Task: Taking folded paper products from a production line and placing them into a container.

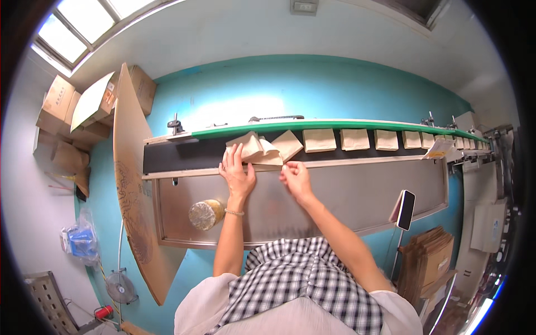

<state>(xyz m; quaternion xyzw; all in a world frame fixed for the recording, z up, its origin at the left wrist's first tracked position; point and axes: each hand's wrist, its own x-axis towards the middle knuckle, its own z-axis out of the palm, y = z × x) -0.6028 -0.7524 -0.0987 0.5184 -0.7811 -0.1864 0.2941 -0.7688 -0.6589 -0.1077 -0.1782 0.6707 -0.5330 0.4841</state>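
My left hand (238, 180) rests with fingers stretched and apart against the near side of a tan folded-paper stack (245, 146) on a black conveyor belt (184, 157). Its thumb lies by a second, slanting paper stack (264, 157) that overlaps the first. My right hand (297, 181) is at the belt's near rail, its thumb and forefinger pinched together close to the lower corner of that stack. Whatever may be between those fingertips is too small to make out. A tilted paper stack (288, 145) sits just beyond my right fingertips.
Several square paper stacks (319, 140) line the belt to the right. Nearer me, a steel tabletop (335, 195) carries a roll of tape (206, 214). A tall cardboard sheet (131, 184) stands at the belt's left end. A phone (406, 210) is mounted on a stand at right.
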